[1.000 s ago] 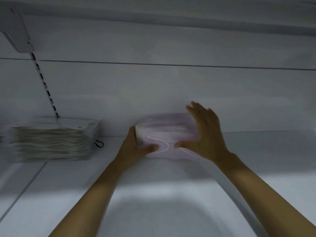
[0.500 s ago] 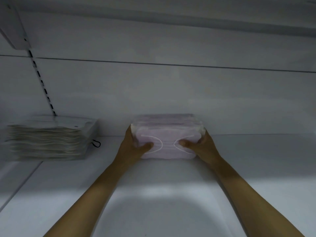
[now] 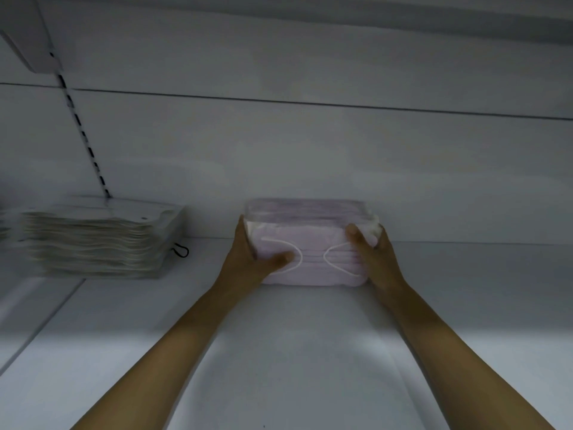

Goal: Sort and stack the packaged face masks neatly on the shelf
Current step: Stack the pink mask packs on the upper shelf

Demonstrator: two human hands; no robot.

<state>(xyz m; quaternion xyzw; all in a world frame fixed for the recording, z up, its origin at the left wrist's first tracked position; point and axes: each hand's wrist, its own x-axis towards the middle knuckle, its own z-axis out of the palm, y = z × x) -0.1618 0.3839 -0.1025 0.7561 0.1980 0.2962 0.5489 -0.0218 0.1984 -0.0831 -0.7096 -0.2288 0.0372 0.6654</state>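
The left hand (image 3: 251, 256) grips the left end of the pink mask stack (image 3: 313, 243), thumb pressed across the front face. The right hand (image 3: 376, 259) grips the right end in the same way; the fingers of both hands are hidden behind the stack. The stack rests flat on the shelf (image 3: 465, 290), close to the back panel (image 3: 310, 150). A white mask stack (image 3: 99, 240) sits well apart to the left, below the slotted upright (image 3: 83, 135). A black loop (image 3: 181, 251) protrudes from its right side.
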